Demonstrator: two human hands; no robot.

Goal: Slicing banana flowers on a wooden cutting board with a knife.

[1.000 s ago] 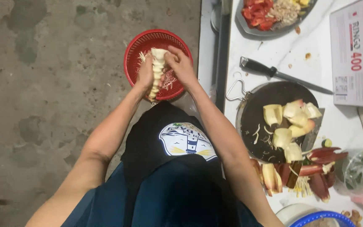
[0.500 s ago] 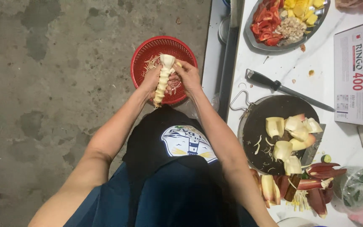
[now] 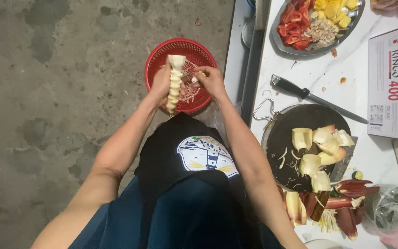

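My apron (image 3: pixel 199 161) hung nearest, arms reaching out over it. To my right, close against the table (image 3: pixel 300 69) edge, lay red husks (image 3: pixel 346 203) and pale peeled pieces (image 3: pixel 318 147) on a dark round board (image 3: pixel 282 138). Farther out, my left hand (image 3: pixel 162 85) wrapped around the pale cob-like core (image 3: pixel 175 83), held upright over the red basket (image 3: pixel 180 50) on the floor (image 3: pixel 47 92). My right hand (image 3: pixel 210 80) pinched a small bit of it between fingertips, just beside the core (what exactly, I could not tell). The basket sat tight beside the table edge, with wide bare concrete to the left. Beyond the board, a knife (image 3: pixel 309 96) lay slantwise, then a metal tray (image 3: pixel 318 27) of cut red and yellow pieces, and a box (image 3: pixel 392 83) near the right edge.
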